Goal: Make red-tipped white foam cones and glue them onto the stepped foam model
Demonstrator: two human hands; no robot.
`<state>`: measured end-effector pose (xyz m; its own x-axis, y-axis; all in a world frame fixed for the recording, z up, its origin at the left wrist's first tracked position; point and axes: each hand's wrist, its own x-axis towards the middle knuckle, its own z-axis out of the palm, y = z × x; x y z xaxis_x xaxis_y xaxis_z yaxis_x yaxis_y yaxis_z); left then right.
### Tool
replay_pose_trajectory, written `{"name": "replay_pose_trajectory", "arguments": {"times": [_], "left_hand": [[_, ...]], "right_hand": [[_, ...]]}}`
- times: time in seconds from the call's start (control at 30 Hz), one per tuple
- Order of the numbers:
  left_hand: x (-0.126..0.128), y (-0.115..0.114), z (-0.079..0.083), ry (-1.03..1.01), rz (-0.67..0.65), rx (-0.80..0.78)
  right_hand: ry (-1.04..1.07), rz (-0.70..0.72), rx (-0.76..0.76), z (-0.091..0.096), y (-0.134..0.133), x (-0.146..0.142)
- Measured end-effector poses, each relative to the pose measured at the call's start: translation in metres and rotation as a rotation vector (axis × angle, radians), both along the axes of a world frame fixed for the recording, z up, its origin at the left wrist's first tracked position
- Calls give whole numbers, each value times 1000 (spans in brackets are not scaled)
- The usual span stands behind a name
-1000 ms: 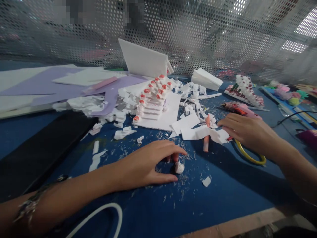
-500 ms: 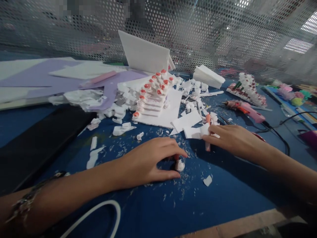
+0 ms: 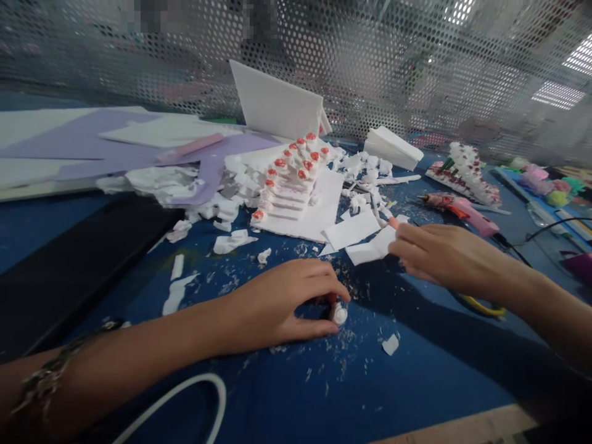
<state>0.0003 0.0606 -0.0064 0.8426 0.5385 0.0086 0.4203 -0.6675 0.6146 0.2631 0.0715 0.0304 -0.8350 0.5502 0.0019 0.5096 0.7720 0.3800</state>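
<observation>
My left hand (image 3: 300,302) rests on the blue table, its fingers and thumb curled around a small white rolled piece (image 3: 339,314) with a spiral end. A little red shows by the fingertips. To the right, my right hand (image 3: 435,253) is closed on a slim orange-tipped stick (image 3: 393,222), mostly hidden by the fingers. White paper pieces (image 3: 370,246) lie just left of that hand. Beyond both hands stands a white stepped model (image 3: 289,200) on a white board, topped with several red-tipped white rolls (image 3: 280,163).
A pink glue gun (image 3: 467,213) with a black cord lies at the right, near a white-and-red flowered piece (image 3: 462,172). White scraps (image 3: 235,240) are strewn about. Purple and white sheets (image 3: 78,139) and a black slab (image 3: 83,265) are at left. A perforated metal screen (image 3: 346,55) stands behind.
My right hand has lifted the orange-tipped stick and moved slightly right. A yellow ring shape now shows below its wrist. My left hand keeps the white roll, fingers closer around it.
</observation>
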Motion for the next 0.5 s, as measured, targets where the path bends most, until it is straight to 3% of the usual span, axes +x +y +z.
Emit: {"name": "replay_pose_trajectory", "arguments": {"times": [0.17, 0.3, 0.4, 0.5], "left_hand": [[1, 0, 2, 12, 18, -38], [1, 1, 1, -12, 8, -33], [0, 2, 0, -21, 4, -37], [-1, 2, 0, -31, 28, -77]], "right_hand": [[310, -178, 14, 40, 19, 22], [731, -302, 35, 66, 41, 43], [1183, -279, -74, 67, 49, 45], [1393, -178, -261, 59, 40, 30]]}}
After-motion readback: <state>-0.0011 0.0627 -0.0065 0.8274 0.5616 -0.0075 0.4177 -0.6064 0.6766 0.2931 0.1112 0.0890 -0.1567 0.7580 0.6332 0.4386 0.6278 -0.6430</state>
